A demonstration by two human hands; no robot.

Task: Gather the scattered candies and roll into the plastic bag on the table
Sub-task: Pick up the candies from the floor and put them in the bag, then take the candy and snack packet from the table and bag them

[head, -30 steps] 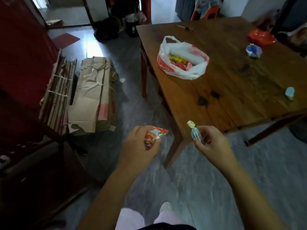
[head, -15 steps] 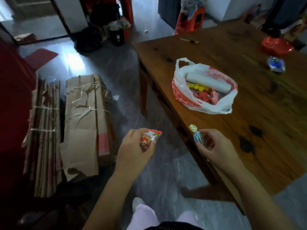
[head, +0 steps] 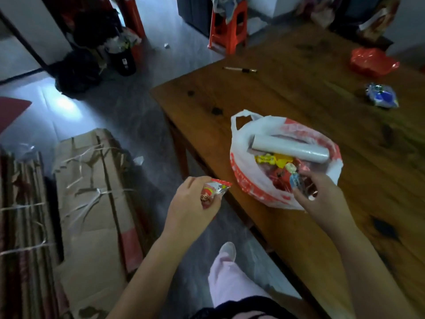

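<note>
On the wooden table (head: 299, 93) the plastic bag (head: 250, 178) sits by the left edge, roll (head: 292, 149) inside, and the right hand (head: 322, 199) pinches a blue candy (head: 295, 180) over its floppy mouth and may miss the rim, while the left hand (head: 193, 203) grips a red candy (head: 212, 192) above the floor.

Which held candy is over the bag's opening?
The small blue-wrapped candy pinched in the right hand; it sits above the white-and-red plastic bag, while the red cartoon-wrapped candy in the left hand is over the floor.
</note>
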